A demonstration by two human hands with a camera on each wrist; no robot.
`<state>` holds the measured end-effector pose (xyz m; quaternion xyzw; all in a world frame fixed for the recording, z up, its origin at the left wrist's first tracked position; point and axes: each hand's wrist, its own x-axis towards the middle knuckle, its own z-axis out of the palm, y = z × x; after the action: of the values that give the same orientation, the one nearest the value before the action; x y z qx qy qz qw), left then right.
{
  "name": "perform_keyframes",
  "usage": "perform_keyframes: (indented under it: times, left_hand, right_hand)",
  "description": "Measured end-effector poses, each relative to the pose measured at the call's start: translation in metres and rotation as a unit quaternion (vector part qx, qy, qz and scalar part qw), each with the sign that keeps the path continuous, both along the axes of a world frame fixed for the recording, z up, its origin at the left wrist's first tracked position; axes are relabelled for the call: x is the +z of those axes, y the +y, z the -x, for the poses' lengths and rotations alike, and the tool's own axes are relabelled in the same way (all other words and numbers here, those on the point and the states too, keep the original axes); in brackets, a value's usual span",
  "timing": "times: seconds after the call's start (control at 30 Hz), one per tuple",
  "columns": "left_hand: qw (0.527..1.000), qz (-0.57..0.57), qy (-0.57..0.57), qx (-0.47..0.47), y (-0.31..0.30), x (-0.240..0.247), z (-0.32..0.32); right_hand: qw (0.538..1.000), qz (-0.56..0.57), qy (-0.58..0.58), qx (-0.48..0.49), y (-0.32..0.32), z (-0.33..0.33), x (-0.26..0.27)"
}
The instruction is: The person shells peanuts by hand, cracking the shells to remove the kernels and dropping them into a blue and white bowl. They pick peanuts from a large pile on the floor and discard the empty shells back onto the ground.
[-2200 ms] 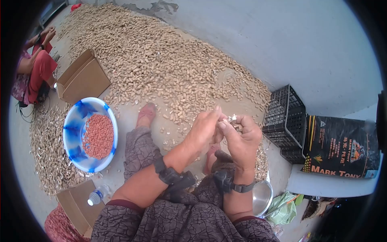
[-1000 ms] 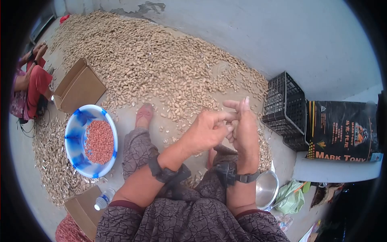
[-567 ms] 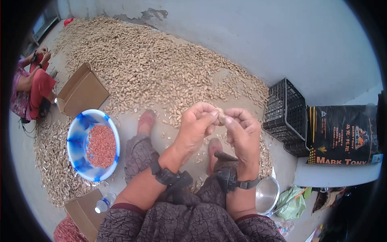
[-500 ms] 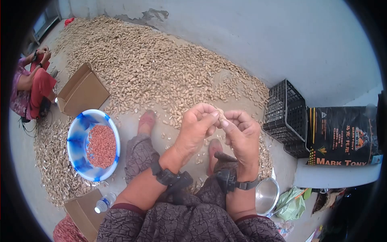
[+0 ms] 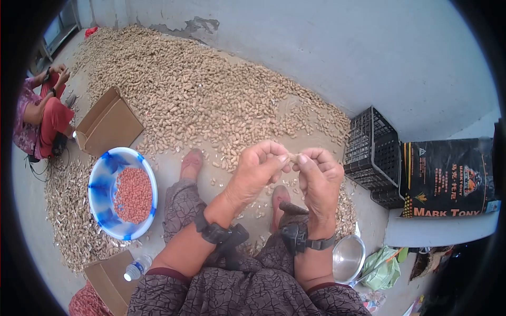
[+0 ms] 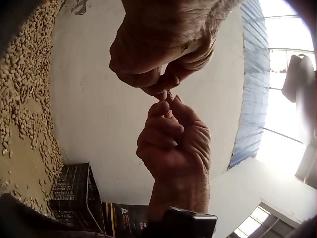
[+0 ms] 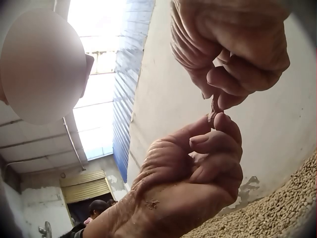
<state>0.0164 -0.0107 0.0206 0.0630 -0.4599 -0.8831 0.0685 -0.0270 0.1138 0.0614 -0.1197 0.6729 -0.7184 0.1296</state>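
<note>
Thumb and fingertips of my left hand pinch one end of an unshelled peanut. The other end is pinched by my right hand, so the peanut spans the narrow gap between both hands, above the floor and in front of my knees. In the left wrist view the peanut shows as a small dark piece between the fingertips. From the right wrist it appears slim and brown, with a paler patch near the left fingertips. Pink shelled peanuts lie in a blue-and-white basin at my left.
A large heap of unshelled peanuts spreads along the wall. Empty shells litter the left floor. Around me are a cardboard box, a black crate, a black sack, a metal bowl and a bottle. Another person sits far left.
Earlier, a broken shell showed at my right fingers, then both hands turned with fingers extended. Since then both hands have pinched a peanut between them, and their fingertips now stand slightly farther apart.
</note>
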Motion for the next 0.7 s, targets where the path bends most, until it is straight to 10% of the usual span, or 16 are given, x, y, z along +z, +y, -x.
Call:
perform_keyframes:
  times: [0.7]
  left_hand:
    - [0.979,-0.157,-0.009,-0.131,0.0033,-0.0019,-0.0038]
  right_hand:
    - [0.983,-0.05,0.178,0.021,-0.0022,-0.0056,-0.004]
